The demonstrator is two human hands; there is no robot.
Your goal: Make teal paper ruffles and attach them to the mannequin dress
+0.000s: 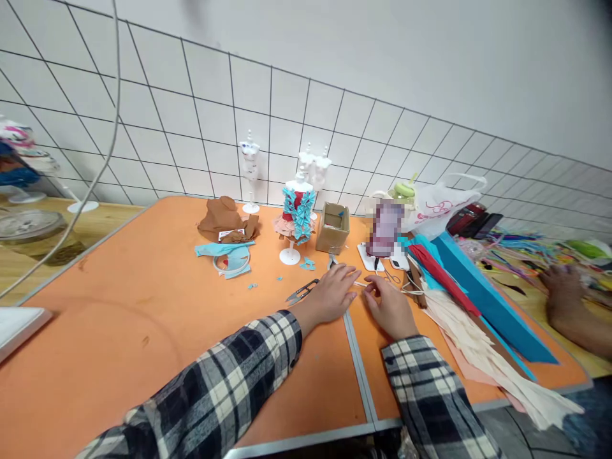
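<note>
My left hand (335,292) rests low over the orange table, its fingers stretched toward the right. Close by, my right hand (389,307) has thumb and forefinger curled together at a thin white cord-like strip (361,284) that spans the gap between both hands. Whether my left fingers touch that strip is hard to make out. Thread snips (302,292) lie beside my left wrist. Beyond the hands stands a small white dress form (297,213) wearing a red top with light-blue ruffles and a pink-brown skirt. Small light-blue fabric scraps (307,264) lie near its base.
Brown cloth (218,218) and a hoop (231,260) with light-blue fabric lie at left. Behind are a bare dress form (250,167), a cardboard box (333,229) and a phone on a stand (385,226). Fabric strips (466,325) cover the right side; another person's hand (564,296) is beyond.
</note>
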